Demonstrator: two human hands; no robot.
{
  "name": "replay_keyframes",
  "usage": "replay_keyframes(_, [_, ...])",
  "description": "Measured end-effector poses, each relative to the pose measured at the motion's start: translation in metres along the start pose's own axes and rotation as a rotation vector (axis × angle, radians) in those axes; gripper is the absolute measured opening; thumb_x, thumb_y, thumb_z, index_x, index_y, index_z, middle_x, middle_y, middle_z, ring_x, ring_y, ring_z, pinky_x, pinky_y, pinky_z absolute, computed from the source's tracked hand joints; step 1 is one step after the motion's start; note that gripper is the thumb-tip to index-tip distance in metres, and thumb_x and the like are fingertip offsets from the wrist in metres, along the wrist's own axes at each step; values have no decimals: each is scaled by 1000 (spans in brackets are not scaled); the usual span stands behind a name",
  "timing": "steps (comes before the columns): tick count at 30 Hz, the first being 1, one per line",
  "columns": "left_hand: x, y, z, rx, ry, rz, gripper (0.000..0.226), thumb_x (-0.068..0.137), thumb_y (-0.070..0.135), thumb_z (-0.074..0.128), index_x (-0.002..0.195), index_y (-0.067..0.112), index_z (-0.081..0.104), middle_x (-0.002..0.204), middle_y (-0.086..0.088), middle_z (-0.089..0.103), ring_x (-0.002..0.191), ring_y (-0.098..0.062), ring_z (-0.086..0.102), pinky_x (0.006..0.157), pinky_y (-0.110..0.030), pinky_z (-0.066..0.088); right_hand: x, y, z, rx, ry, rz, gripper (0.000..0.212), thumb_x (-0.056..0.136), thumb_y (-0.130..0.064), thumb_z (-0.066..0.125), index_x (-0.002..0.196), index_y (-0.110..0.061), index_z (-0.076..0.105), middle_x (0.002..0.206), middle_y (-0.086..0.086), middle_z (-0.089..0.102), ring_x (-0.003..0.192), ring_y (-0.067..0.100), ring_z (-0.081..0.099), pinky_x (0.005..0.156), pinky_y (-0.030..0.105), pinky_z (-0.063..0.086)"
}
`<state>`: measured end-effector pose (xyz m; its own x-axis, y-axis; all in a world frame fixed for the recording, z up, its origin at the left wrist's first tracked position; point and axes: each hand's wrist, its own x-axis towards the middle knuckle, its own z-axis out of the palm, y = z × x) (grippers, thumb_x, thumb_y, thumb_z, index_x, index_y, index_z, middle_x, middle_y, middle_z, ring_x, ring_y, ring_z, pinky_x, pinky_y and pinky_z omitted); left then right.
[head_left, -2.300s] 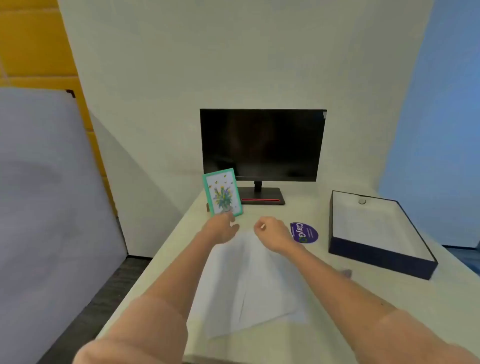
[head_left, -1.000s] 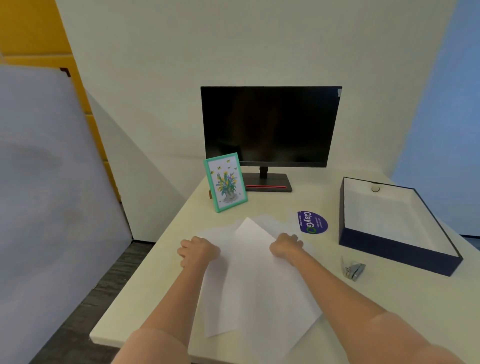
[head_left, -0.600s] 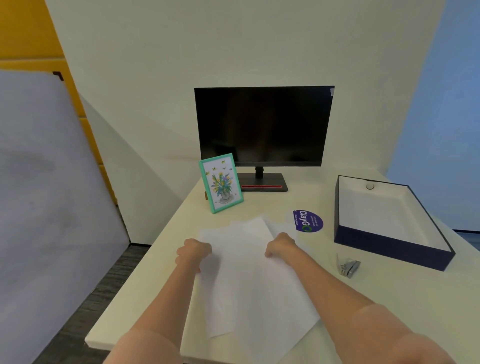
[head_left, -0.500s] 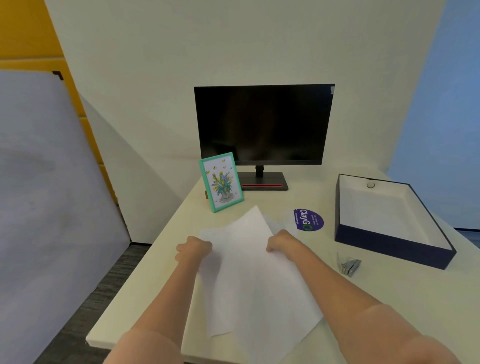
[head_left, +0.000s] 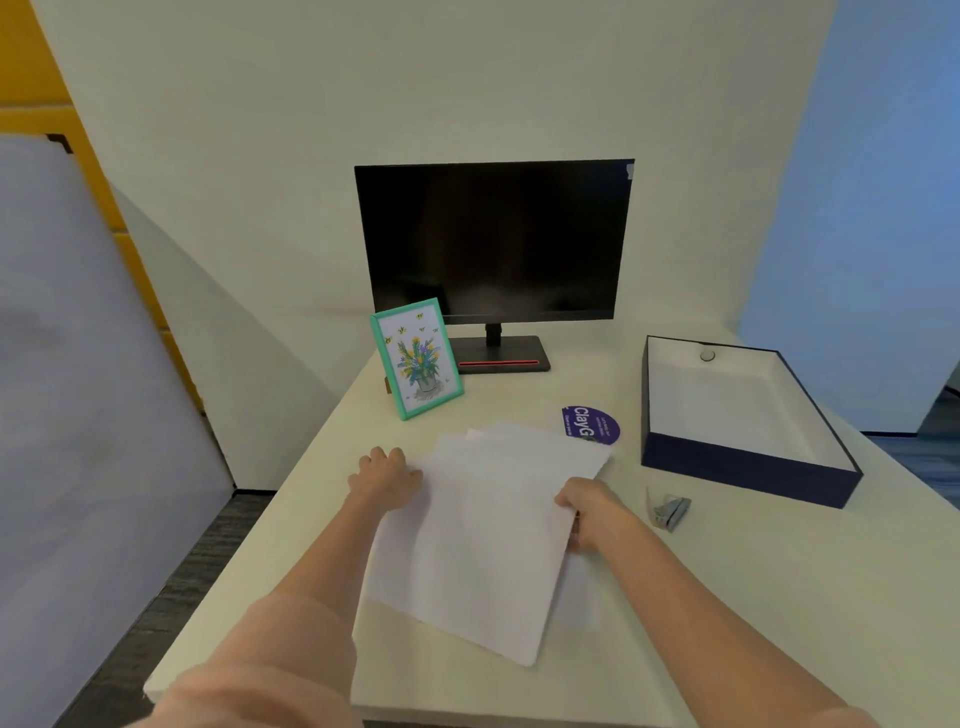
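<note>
White paper sheets (head_left: 483, 535) lie overlapped on the cream table (head_left: 753, 597), in front of me. My left hand (head_left: 384, 475) grips the stack's left edge with curled fingers. My right hand (head_left: 589, 512) grips the right edge, thumb on top, fingers under the paper. The top sheet is tilted, its near corner pointing toward me.
A green picture frame (head_left: 418, 358) with a flower drawing stands before a dark monitor (head_left: 493, 241). A purple round sticker (head_left: 592, 425) lies beyond the sheets. An open navy box (head_left: 743, 452) sits at the right, a small metal clip (head_left: 667, 509) beside my right hand.
Both hands left the picture frame and came back to the sheets. The right hand slid from the top of the sheets to their right edge; the sheets are now more gathered together.
</note>
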<state>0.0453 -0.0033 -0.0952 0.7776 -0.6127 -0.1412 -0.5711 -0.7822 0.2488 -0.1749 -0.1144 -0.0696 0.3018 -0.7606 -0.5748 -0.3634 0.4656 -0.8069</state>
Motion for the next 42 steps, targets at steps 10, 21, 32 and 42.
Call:
replay_keyframes(10, [6, 9, 0, -7, -45, -62, 69, 85, 61, 46, 134, 12, 41, 139, -11, 39, 133, -30, 31, 104, -43, 34, 2, 7, 20, 56, 6, -6, 13, 86, 3, 41, 76, -4, 46, 70, 12, 50, 73, 27, 53, 70, 35, 46])
replay_keyframes(21, [10, 11, -12, -583, -99, -91, 28, 89, 20, 58, 65, 16, 43, 74, 1, 46, 86, -25, 48, 73, -26, 37, 7, 4, 18, 58, 19, 23, 12, 89, 1, 40, 79, -3, 45, 70, 11, 46, 78, 25, 49, 73, 33, 43])
replay_keyframes(32, [-2, -8, -36, -756, -328, -33, 39, 80, 6, 71, 114, 15, 52, 117, -14, 63, 105, -33, 64, 94, -43, 51, -4, -6, 10, -176, 79, -68, 11, 88, -10, 44, 94, -8, 53, 76, 9, 50, 66, 23, 48, 60, 26, 38])
replay_keyframes(42, [-32, 19, -15, -539, -344, -121, 16, 85, 4, 53, 98, 1, 46, 81, -12, 51, 64, -24, 49, 58, -31, 46, 11, -2, 3, -518, 156, -104, 33, 87, -18, 44, 116, -6, 54, 120, 16, 52, 119, 31, 49, 92, 33, 46])
